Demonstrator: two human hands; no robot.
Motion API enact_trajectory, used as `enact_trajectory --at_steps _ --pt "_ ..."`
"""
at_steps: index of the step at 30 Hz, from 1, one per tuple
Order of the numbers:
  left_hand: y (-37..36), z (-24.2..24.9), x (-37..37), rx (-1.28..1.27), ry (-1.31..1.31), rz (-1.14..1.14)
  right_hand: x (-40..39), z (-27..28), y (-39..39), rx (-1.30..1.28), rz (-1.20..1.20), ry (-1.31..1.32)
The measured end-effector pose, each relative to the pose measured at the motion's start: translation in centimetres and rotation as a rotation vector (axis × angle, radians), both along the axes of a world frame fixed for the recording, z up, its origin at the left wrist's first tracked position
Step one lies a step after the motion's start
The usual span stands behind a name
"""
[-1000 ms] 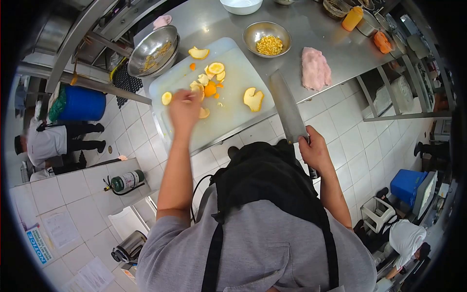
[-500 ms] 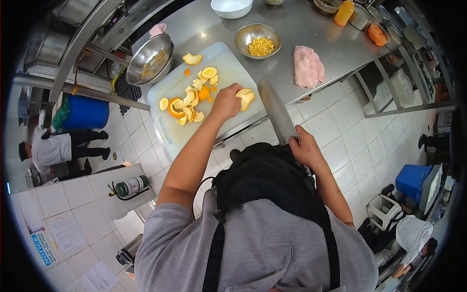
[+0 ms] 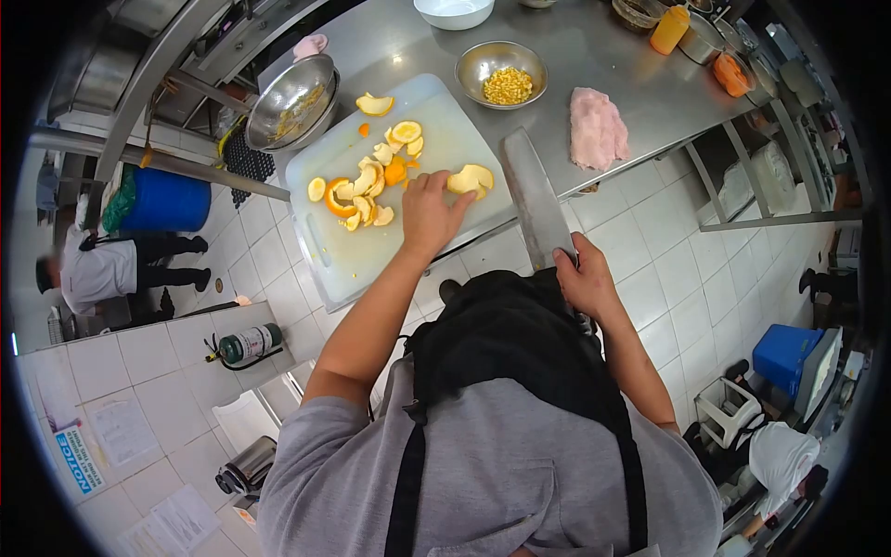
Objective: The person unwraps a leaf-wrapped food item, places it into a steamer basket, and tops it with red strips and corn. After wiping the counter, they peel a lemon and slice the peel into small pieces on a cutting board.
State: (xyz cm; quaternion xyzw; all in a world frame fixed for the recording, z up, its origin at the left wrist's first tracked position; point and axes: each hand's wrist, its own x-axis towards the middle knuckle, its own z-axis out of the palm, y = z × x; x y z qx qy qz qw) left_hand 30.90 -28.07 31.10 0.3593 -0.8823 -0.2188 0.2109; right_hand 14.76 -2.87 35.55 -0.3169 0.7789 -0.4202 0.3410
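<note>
My right hand (image 3: 587, 277) is closed on the handle of a wide-bladed kitchen knife (image 3: 536, 200), whose blade points away from me along the board's right side. Over the white cutting board (image 3: 339, 278), my left hand (image 3: 430, 215) is open, thumb apart from the fingers, its fingertips close to some orange peel scraps (image 3: 396, 171). Just right of it lies a larger piece of orange peel (image 3: 471, 178), pale side up. More curled orange peels (image 3: 343, 195) and end slices are heaped at the board's middle, and one piece of peel (image 3: 375, 104) sits farther back.
A steel bowl of yellow kernels (image 3: 508, 86) and a pink cloth (image 3: 597, 130) stand behind the knife. Stacked steel bowls (image 3: 295, 102) are left of the board. A white bowl (image 3: 453, 13) and an orange bottle (image 3: 670, 31) are farther back. Other people work at both sides.
My left hand has let go of the larger orange peel and drawn back to its left, its fingers opening. The knife stays in my right hand. The view has shifted slightly.
</note>
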Motion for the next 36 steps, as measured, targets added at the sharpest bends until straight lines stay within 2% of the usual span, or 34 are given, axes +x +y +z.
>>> enact_trajectory --at_steps 2,3,5,8,14,31,36 --pt "0.3 -0.5 0.0 -0.085 0.000 -0.009 0.1 2.0 -1.0 0.052 -0.014 -0.193" --pt "0.3 -0.6 0.0 -0.083 0.002 -0.008 0.2 2.5 -1.5 0.054 -0.013 -0.191" --pt "-0.2 -0.7 -0.1 -0.042 0.031 -0.067 0.4 3.1 -2.6 0.081 0.048 -0.354" --pt "-0.4 -1.5 -0.1 -0.116 0.099 -0.069 0.5 2.2 -3.4 0.115 0.072 -0.380" --pt "0.4 -2.4 0.0 -0.200 0.072 -0.067 0.5 1.9 -2.9 0.199 0.023 -0.449" --pt "2.0 -1.8 -0.2 -0.106 -0.168 -0.061 -0.1 3.4 -2.0 0.289 0.034 -0.503" --pt "2.2 -1.9 -0.3 -0.099 -0.194 -0.070 0.4 2.1 -2.1 0.302 0.031 -0.470"
